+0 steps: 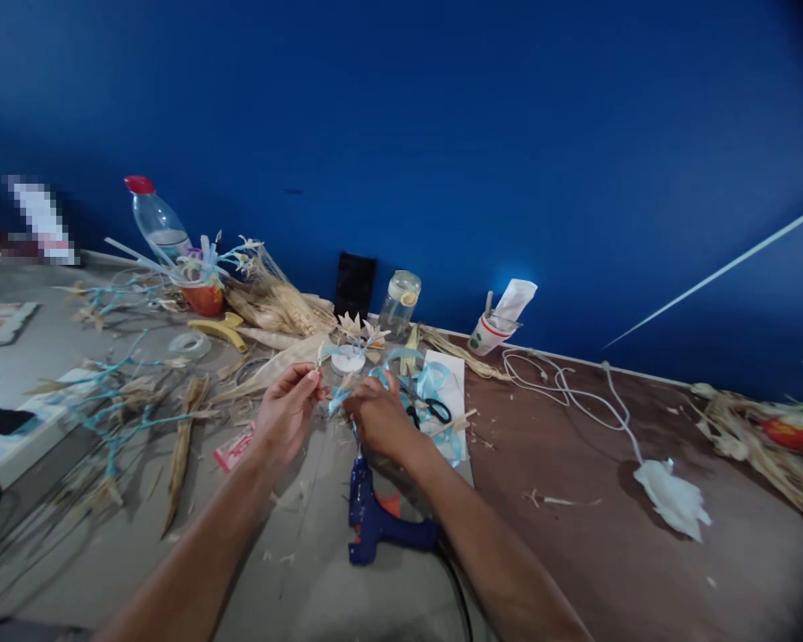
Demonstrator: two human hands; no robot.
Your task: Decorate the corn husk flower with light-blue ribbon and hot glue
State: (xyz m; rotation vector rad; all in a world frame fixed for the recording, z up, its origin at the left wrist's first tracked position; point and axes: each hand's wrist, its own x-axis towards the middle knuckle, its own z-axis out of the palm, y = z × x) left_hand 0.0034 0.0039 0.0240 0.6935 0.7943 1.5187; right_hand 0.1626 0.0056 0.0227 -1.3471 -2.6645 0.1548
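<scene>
My left hand [289, 406] is closed in a pinch, thumb against forefinger. A small pale piece shows at its fingertips, too small to name. Close beside it, my right hand [383, 415] is closed on a light blue ribbon [336, 403], whose short end sticks out toward the left hand. More of the blue ribbon [432, 379] lies in loops behind the right hand, by black-handled scissors [438, 410]. Just beyond the hands are a white round lid-like piece [348, 359] and pale husk flowers [362, 330]. Below them lies a blue glue gun [375, 526], its nozzle near the right hand.
Blue-wrapped branches [117, 428] and a power strip [33, 419] spread at left. A bottle [157, 218], a red cup [204, 299], dried husks [274, 303], a glass jar [400, 303] and a paper cup [488, 333] line the wall. White cable [568, 388] curls at right.
</scene>
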